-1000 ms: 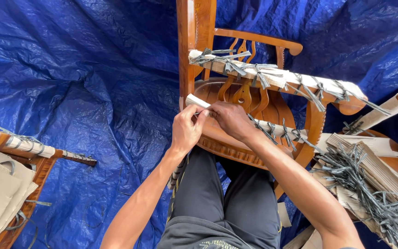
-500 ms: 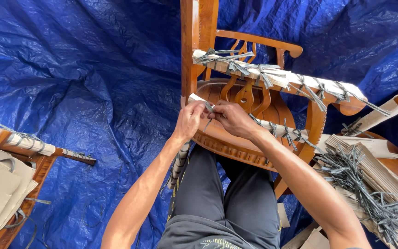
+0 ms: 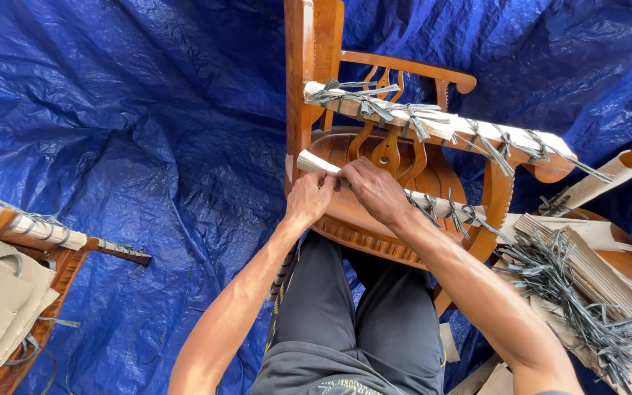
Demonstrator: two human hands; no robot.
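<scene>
From the head camera, looking down: my left hand [image 3: 309,199] and my right hand [image 3: 371,189] are close together on the front rail of the wooden chair [image 3: 374,219]. Both pinch the pale paper wrapping [image 3: 314,164] that covers this rail, just where a grey strap tie [image 3: 433,207] should go around it. The fingers are closed on the wrapping and the two hands almost touch each other; whether a tie is between my fingertips I cannot tell, because the hands hide it.

What could go wrong, I think: the paper is thin and soft, so if I pull too hard it may tear or slide along the smooth varnished wood, and the end at the left could open. The chair lies tilted against my knees, so a strong pull could also turn it.

About materials: the chair is glossy reddish-brown wood with a carved, curved back and a rounded seat edge. The upper rail [image 3: 440,124] is already wrapped in the same pale paper, with flat grey ties knotted on it, their ends sticking out. At my right lies a bundle of loose grey ties [image 3: 579,292] on folded corrugated cardboard [image 3: 601,271]. Under everything is a wrinkled blue tarpaulin [image 3: 126,132], shiny and creased. At my left is another wrapped furniture piece [image 3: 31,241].
</scene>
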